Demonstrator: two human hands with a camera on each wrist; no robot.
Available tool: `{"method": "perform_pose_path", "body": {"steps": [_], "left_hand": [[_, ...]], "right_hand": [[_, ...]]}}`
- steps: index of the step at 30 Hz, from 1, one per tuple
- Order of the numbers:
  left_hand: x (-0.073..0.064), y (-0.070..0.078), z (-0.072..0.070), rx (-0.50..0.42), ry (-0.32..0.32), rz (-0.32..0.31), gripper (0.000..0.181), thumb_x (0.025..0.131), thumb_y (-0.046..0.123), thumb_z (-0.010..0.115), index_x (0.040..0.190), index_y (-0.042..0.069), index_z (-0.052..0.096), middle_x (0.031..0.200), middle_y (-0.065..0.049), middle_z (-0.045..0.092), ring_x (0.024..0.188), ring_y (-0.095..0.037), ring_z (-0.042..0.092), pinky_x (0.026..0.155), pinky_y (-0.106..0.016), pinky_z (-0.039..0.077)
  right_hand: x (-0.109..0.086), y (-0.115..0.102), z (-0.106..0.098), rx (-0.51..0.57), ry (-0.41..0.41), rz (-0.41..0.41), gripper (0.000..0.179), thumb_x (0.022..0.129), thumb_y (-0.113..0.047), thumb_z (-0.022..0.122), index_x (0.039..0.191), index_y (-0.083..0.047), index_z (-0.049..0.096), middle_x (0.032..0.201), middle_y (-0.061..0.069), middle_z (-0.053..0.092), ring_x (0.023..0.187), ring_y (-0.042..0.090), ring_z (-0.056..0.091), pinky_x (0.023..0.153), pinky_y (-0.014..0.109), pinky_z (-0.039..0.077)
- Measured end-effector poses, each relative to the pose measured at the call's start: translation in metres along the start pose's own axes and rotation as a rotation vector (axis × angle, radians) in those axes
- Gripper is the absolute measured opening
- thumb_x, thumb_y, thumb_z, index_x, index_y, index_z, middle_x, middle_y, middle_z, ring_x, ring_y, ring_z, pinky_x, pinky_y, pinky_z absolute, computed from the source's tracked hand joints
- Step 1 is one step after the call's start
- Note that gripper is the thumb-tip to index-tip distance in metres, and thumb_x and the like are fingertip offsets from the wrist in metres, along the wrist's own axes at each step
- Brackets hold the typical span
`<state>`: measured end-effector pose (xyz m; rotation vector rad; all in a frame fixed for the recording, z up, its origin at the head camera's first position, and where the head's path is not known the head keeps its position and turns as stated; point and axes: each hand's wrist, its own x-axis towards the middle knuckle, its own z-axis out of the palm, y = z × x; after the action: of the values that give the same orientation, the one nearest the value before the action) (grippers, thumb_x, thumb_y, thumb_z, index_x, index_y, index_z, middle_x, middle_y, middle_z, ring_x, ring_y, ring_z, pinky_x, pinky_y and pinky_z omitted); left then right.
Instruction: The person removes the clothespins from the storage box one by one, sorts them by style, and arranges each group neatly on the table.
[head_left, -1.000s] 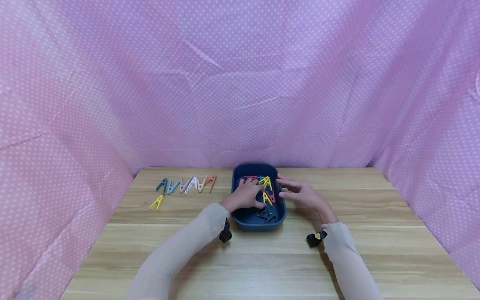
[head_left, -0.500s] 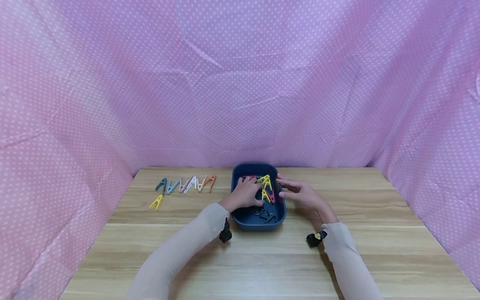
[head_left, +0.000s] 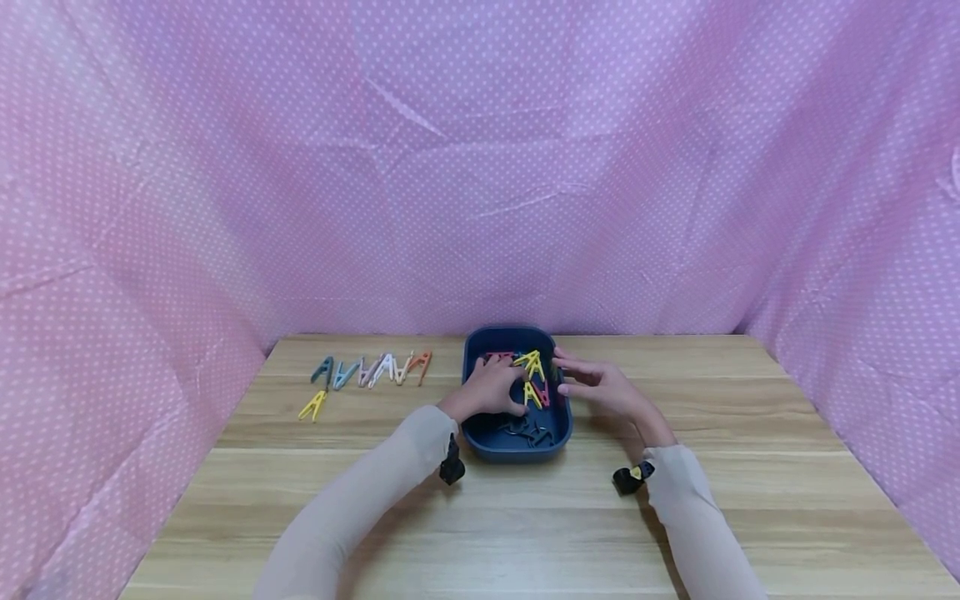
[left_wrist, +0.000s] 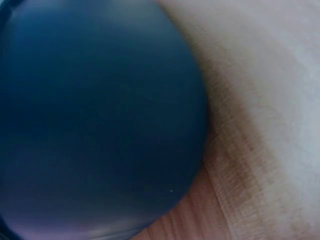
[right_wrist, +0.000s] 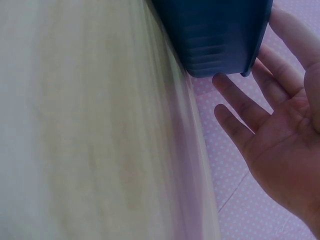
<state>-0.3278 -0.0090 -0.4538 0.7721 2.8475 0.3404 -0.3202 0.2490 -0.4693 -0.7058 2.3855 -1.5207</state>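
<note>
A dark blue plastic bin [head_left: 517,456] stands near the table's back edge. My left hand [head_left: 491,390] reaches down into it over its left side, thumb spread apart from the fingers; the fingertips are partly hidden. Beside that hand lie yellow clothespins [head_left: 532,395], a pink clothespin [head_left: 543,395] and, toward the front, dark pieces [head_left: 537,434] too small to make out. At the bin's right side is my right hand [right_wrist: 282,135], its fingers fairly straight and their tips at the wall and rim. The left wrist view holds mostly the bin's outer wall [left_wrist: 100,115].
Left of the bin, several clothespins form a zigzag row on the wooden table [head_left: 540,533], from a blue one [head_left: 324,367] to an orange one [head_left: 422,362]. A yellow clothespin [head_left: 313,405] lies below the row's left end. Pink dotted cloth [head_left: 480,208] hangs behind the table.
Inside the bin, the yellow and pink clothespins and the dark pieces have shifted slightly as my left hand moves among them. My right hand has stayed in place.
</note>
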Motion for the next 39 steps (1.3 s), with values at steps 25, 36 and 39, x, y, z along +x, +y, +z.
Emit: {"method": "perform_pose_path", "body": {"steps": [25,36,39], "left_hand": [[0.0014,0.0026,0.0025,0.09,0.053,-0.015,0.057,0.077,0.056,0.083,0.114,0.014,0.075,0.136,-0.005,0.066,0.134,-0.026,0.051,0.112,-0.049,0.037],[-0.0022,-0.0004,-0.0005,0.086,0.155,0.026,0.057,0.076,0.059,0.081,0.113,0.015,0.076,0.128,-0.005,0.069,0.117,-0.024,0.057,0.098,-0.043,0.043],[-0.0034,-0.0025,-0.0038,0.069,0.179,0.039,0.057,0.077,0.058,0.081,0.114,0.016,0.076,0.127,-0.004,0.068,0.115,-0.023,0.057,0.098,-0.043,0.044]], "right_hand": [[-0.0012,0.0028,0.0016,0.015,0.002,0.001,0.055,0.097,-0.025,0.07,0.147,-0.01,0.054,0.165,0.004,0.034,0.149,0.037,0.038,0.119,0.052,0.03],[-0.0005,0.0007,0.0012,0.007,0.007,0.002,0.054,0.097,-0.026,0.07,0.147,-0.01,0.055,0.165,0.003,0.036,0.15,0.034,0.036,0.12,0.052,0.03],[0.0003,-0.0003,0.0004,0.003,0.007,0.004,0.054,0.097,-0.026,0.07,0.147,-0.01,0.055,0.165,0.003,0.035,0.15,0.035,0.037,0.119,0.052,0.03]]}}
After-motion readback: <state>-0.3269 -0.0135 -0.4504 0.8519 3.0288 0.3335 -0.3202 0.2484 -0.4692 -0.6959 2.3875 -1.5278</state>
